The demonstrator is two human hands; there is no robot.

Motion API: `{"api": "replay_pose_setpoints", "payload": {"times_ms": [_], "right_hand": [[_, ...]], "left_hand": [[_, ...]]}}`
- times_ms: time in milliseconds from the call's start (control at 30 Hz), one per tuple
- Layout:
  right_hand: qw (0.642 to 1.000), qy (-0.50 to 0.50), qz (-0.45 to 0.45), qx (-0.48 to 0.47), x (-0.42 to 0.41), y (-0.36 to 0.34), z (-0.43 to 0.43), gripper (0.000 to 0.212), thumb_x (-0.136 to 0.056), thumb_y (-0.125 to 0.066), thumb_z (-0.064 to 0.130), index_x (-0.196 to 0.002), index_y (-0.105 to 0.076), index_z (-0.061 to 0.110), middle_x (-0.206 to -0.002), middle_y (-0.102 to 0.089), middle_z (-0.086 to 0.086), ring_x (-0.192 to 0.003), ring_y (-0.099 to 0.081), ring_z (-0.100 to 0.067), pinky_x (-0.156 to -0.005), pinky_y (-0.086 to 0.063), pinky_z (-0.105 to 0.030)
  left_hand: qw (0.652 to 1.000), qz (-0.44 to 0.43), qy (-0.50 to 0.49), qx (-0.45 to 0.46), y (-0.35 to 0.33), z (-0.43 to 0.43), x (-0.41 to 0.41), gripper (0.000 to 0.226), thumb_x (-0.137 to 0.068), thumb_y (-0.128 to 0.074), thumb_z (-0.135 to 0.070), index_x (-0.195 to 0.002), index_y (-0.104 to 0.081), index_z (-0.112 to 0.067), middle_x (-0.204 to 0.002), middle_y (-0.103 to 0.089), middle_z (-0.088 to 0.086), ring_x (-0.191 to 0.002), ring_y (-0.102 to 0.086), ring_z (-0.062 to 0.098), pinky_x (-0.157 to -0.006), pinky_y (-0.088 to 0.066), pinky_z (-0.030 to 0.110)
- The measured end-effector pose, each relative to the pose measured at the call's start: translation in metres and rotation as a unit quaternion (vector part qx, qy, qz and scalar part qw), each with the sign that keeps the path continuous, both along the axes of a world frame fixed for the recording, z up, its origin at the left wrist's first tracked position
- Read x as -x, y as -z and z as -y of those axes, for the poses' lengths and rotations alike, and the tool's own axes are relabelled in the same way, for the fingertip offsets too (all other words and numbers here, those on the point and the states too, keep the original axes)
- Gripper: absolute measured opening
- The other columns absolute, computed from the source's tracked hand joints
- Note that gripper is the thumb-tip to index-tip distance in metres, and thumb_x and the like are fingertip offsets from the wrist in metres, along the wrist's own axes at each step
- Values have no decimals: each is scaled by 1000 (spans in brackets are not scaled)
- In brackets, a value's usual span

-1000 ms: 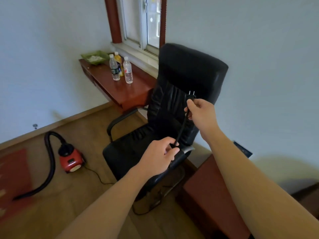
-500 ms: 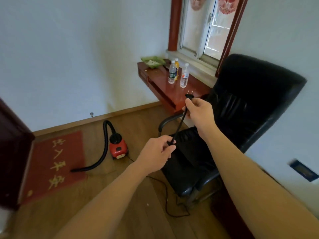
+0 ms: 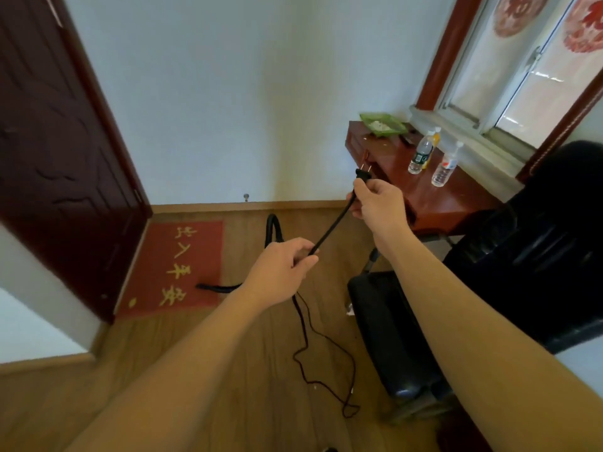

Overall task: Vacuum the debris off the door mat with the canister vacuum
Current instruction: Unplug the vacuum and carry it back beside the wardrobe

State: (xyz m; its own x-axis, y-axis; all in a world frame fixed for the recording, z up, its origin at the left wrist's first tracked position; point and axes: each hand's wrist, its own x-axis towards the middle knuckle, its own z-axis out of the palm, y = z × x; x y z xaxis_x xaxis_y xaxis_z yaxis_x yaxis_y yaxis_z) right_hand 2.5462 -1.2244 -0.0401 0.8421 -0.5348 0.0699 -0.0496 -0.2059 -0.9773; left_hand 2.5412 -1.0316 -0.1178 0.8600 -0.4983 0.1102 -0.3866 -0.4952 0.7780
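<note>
Head view: both arms reach out over the wood floor (image 3: 202,370). The right hand (image 3: 378,207) is raised, its fingers (image 3: 375,190) clamped on the black cord (image 3: 329,228) just under the plug (image 3: 363,175), whose two prongs point up. From there the cord runs taut, down and toward the mat, into the left hand (image 3: 280,272), where thumb and curled fingers pinch it. Below that hand the cord drops in loose loops on the floor, to the right of the mat and nearer the camera.

The red mat (image 3: 182,265) with yellow characters lies flat on the floor against the dark door (image 3: 55,158), which stands along its left edge. The black hose (image 3: 272,230) arches up just right of the mat, and its end lies on the mat's right edge. The canister is probably behind the left hand; it does not show.

Well right of the mat stands a black chair (image 3: 522,272). Beyond it, right of the mat's far edge, a red-brown table (image 3: 440,200) under a window (image 3: 522,76) carries three bottles (image 3: 421,154) and a green tray (image 3: 381,123).
</note>
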Motion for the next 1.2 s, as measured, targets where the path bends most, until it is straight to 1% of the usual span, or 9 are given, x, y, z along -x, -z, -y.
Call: {"api": "replay_pose_setpoints", "payload": {"times_ms": [100,267,333,500,633,800,900,1000,1200], "right_hand": [[1000,-25,0,-6,-32,5,-17,19,-103,-57,25,-93,-68,14,-81,-72,1,-69,-64,-7,-68,-55,-24],[999,-50,-8,-15,-80,22,-30,17,-104,-56,25,-92,-66,19,-83,-72,2,-73,-65,-8,-70,-55,-22],[998,-58,-14,-10,-101,31,-28,16,-104,-56,26,-95,-66,19,-86,-72,2,-74,-65,-7,-69,-55,-20],[997,-71,-29,-12,-158,47,-6,15,-104,-55,27,-98,-67,19,-84,-71,4,-74,-65,-6,-66,-54,-17],[995,-85,-45,-28,-202,53,20,12,-104,-55,26,-97,-65,22,-87,-72,3,-78,-64,-7,-71,-54,-21],[993,-97,-55,-35,-248,54,42,12,-104,-55,25,-105,-65,18,-89,-72,2,-78,-64,-7,-67,-52,-17],[992,-108,-56,-34,-270,57,50,11,-104,-56,25,-100,-66,21,-92,-73,-1,-77,-64,-8,-69,-53,-18],[991,-118,-61,-31,-292,60,55,12,-104,-56,25,-97,-66,22,-88,-72,-1,-74,-62,-8,-70,-53,-21],[990,-118,-69,-19,-346,72,67,12,-103,-57,25,-96,-65,23,-86,-72,1,-75,-63,-9,-69,-54,-19]], "left_hand": [[1000,2,-25,4,4,-18,-19,23,-103,-58,-35,-124,-66,-28,-97,-73,-12,-85,-68,4,-79,-59,33],[999,1,-51,-6,18,-27,-57,17,-103,-58,-31,-118,-65,-28,-85,-73,-4,-74,-70,15,-76,-60,46],[998,0,-59,-13,26,-24,-76,17,-103,-59,-30,-118,-65,-28,-82,-74,-3,-73,-70,15,-76,-60,46],[998,-18,-64,-20,40,-3,-131,14,-103,-58,-30,-117,-64,-29,-79,-72,-6,-70,-68,4,-75,-61,39],[997,-34,-68,-29,41,23,-171,15,-104,-58,-28,-117,-65,-26,-75,-69,-8,-69,-65,-1,-70,-57,28],[996,-43,-69,-22,48,49,-213,11,-103,-59,-28,-112,-66,-27,-74,-70,-5,-69,-68,13,-73,-59,42],[996,-46,-71,-16,55,59,-233,10,-102,-60,-28,-110,-66,-26,-74,-69,-3,-68,-66,17,-72,-58,46],[996,-57,-68,-6,62,66,-255,6,-101,-62,-28,-106,-66,-27,-76,-71,-2,-71,-68,18,-75,-58,48],[994,-88,-64,2,79,81,-311,5,-101,-62,-28,-105,-65,-28,-77,-73,-3,-73,-71,14,-77,-61,45]]}}
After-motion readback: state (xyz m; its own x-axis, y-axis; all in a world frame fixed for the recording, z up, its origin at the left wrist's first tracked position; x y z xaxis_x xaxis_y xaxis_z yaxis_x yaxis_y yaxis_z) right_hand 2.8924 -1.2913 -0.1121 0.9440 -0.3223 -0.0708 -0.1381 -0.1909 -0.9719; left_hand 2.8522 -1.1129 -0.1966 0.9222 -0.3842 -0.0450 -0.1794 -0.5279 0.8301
